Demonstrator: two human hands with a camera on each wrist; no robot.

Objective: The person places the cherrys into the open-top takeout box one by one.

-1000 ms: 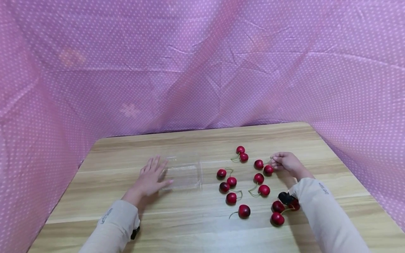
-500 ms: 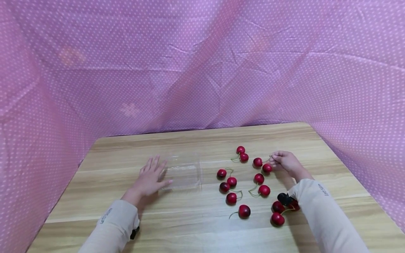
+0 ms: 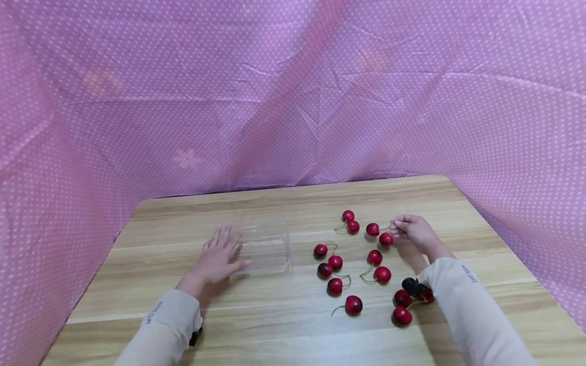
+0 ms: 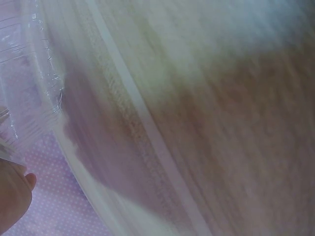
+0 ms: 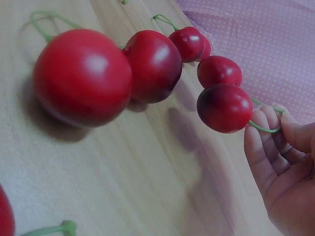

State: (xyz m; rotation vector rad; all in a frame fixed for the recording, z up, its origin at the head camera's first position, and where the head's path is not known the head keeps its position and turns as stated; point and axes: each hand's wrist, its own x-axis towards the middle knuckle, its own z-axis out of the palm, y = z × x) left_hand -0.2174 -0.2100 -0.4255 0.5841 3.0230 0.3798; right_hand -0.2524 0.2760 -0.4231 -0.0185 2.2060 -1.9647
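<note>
My right hand (image 3: 414,234) pinches the joined green stems of a pair of red cherries (image 3: 386,239) between thumb and fingers. In the right wrist view the pair (image 5: 224,109) hangs to the left of the fingertips, its stems looping into the pinch. At the left, my left hand (image 3: 220,258) rests with spread fingers at the left side of a clear plastic box (image 3: 267,256). The left wrist view shows part of that hand (image 4: 15,194) beside the box's see-through wall (image 4: 47,83). No cherries show inside the box.
Several more cherries lie on the wooden table (image 3: 274,325): a pair (image 3: 353,226) at the back, others (image 3: 335,263) right of the box, a single one (image 3: 353,305) nearer the front, and a group (image 3: 402,316) partly under the right forearm. A pink dotted cloth (image 3: 293,101) hangs behind.
My right hand has risen slightly with the pinched pair of cherries, which moved a little up and away in the head view. The left hand and the box have stayed put.
</note>
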